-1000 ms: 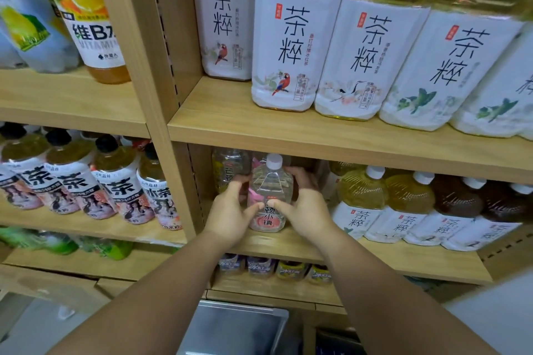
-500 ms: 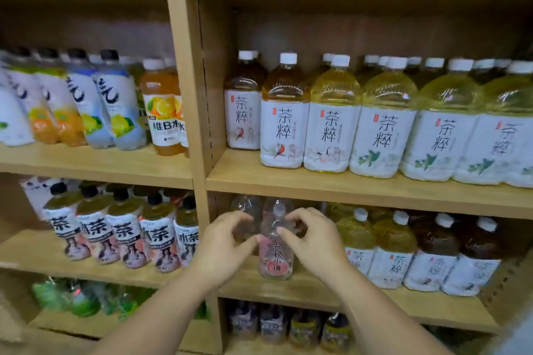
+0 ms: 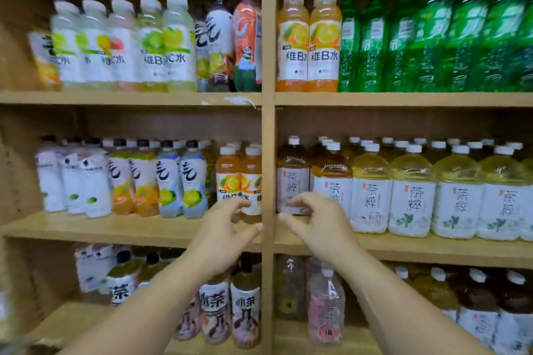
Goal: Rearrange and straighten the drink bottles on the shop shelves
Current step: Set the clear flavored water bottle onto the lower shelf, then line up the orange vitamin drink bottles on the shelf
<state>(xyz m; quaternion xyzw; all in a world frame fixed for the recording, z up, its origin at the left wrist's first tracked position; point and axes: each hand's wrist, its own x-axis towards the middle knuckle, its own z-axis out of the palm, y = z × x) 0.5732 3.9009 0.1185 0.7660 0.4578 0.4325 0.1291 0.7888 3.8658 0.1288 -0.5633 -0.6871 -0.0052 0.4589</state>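
- Head view: left hand (image 3: 222,235) and right hand (image 3: 321,228) are hovering side by side in front of the middle shelf (image 3: 115,229), one on each side of the upright post (image 3: 266,153).
- Both hands are half open, with fingers loosely curled toward each other and thumbs stretching inward. Neither is gripping anything.
- Left fingertips (image 3: 240,204) are overlapping the lower label of the orange vitamin bottles (image 3: 230,181). Whether they are touching, I cannot tell.
- Right fingertips (image 3: 297,204) are lying across the foot of the dark tea bottle (image 3: 292,179), the first in the right bay. Contact is again unclear.
- That dark tea bottle is appearing to sit a little further back than the big tea bottles (image 3: 412,199) lining up beside it, whose labels are mostly facing out.
- Below, a clear pink-labelled bottle (image 3: 327,311) is standing at the front of the lower right bay, near the post.
- Judgement: with nothing in hand, the person seems to be choosing the next bottle on the middle shelf rather than placing one.
- Next move is calling for settling on one bay and wrapping both hands round a bottle's body. Then comes a pull forward or a twist, bringing the label square to the shelf edge.
- Left and top of the frame are blurring, so alignment there is hard to judge.
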